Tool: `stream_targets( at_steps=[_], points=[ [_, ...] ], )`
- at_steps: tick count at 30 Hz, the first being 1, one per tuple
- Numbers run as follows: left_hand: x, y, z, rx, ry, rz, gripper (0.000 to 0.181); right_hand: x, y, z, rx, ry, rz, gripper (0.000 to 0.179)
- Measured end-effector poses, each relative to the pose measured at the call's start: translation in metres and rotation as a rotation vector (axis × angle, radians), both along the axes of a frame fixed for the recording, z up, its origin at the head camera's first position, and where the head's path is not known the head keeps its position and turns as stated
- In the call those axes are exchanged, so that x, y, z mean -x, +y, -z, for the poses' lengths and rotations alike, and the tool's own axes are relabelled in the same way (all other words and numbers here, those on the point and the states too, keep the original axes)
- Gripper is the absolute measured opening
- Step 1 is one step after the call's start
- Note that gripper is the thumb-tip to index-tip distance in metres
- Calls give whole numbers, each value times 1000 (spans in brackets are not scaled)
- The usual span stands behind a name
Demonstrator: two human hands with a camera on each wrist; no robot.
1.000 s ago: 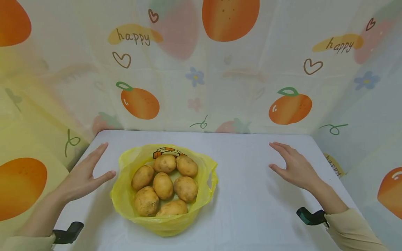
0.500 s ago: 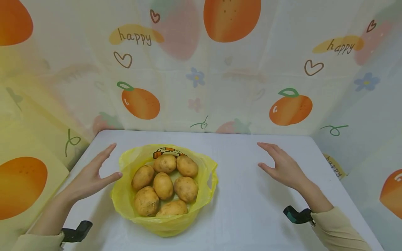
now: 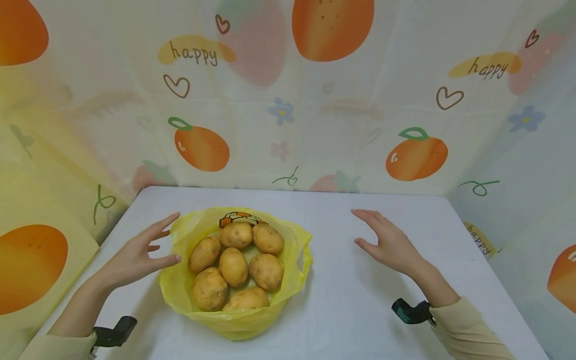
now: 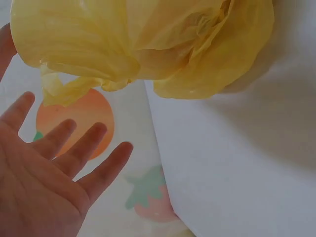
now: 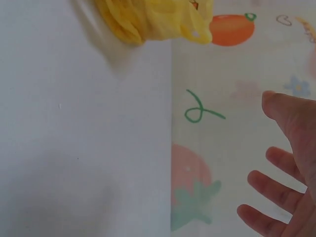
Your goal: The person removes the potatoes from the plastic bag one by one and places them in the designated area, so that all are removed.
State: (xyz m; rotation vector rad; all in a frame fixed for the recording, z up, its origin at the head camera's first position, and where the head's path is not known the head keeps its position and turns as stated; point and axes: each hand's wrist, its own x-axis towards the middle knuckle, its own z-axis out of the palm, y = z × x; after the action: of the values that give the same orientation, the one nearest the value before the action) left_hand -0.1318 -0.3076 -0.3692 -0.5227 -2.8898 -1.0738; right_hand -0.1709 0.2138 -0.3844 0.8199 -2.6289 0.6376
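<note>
A yellow plastic bag [image 3: 238, 324] stands wide open on the table, left of the middle, with several potatoes [image 3: 234, 266] lying in it. Beside the bag's left rim hovers my left hand [image 3: 137, 257], thumb and fingers spread; in the head view its fingertips overlap the rim, and whether they touch it I cannot tell. In the left wrist view the fingers [image 4: 106, 170] are apart and hold nothing, with the crumpled side of the bag [image 4: 197, 64] above them. My right hand [image 3: 391, 245] hangs over the table right of the bag, fingers loosely spread and holding nothing.
A white table [image 3: 333, 300] carries the bag; its far edge meets a patterned curtain [image 3: 315, 125] with oranges and strawberries. The same cloth hangs at both sides. A black wrist camera [image 3: 411, 311] sits on the right wrist, another black camera [image 3: 116, 331] on the left.
Both hands have moved inward toward the bag, the left one rightward to its rim, the right one leftward. The left fingers have spread apart. The bag and potatoes have stayed in place.
</note>
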Motion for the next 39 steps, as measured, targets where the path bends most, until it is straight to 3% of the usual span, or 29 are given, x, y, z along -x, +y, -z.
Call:
stream_targets(
  at_steps=[12,19,24,33,39],
  points=[
    [-1,5,2,-51,-127,89,74,-3,-22,-2,29,-18,-54,64],
    [0,5,4,32,-113,75,73,-4,-36,-6,56,-35,-77,63],
    [0,5,1,76,-161,42,79,-5,-48,-7,89,-47,-104,61],
    [1,6,0,62,-199,60,81,-8,-69,-7,127,-67,-166,59],
    [4,4,3,31,-164,111,77,-9,-85,-9,142,-72,-218,55]
  ],
)
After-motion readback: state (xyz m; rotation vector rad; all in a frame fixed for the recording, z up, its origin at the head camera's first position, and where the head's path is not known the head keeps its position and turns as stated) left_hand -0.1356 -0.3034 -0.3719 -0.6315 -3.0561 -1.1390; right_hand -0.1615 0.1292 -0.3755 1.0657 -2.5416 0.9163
